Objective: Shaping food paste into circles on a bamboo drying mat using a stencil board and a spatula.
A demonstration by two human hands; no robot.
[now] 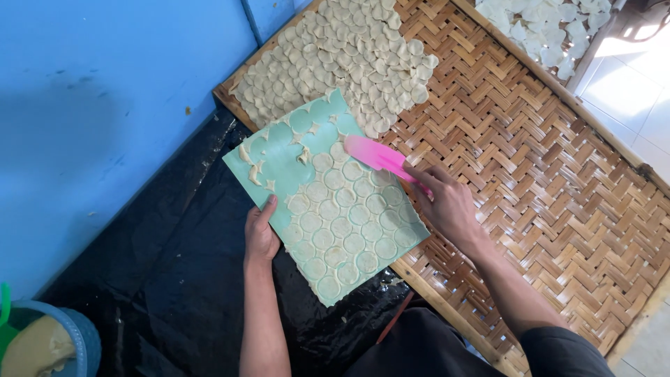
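Note:
A pale green board [279,157] lies tilted across the edge of a woven bamboo tray [530,160]. Round cut dough discs [345,227] cover its near half; the far half is mostly bare, with a few dough scraps. My left hand [260,234] grips the board's left edge. My right hand [447,202] holds a pink plastic scraper [377,155], whose blade rests on the board near its far right side. A heap of dough discs [342,59] lies spread on the tray just beyond the board.
A blue wall [105,105] rises on the left, with black plastic sheeting [167,279] below it. A bucket [77,338] with pale dough stands at the lower left. Another tray with white discs [551,28] is at the top right, over a white tiled floor [642,91].

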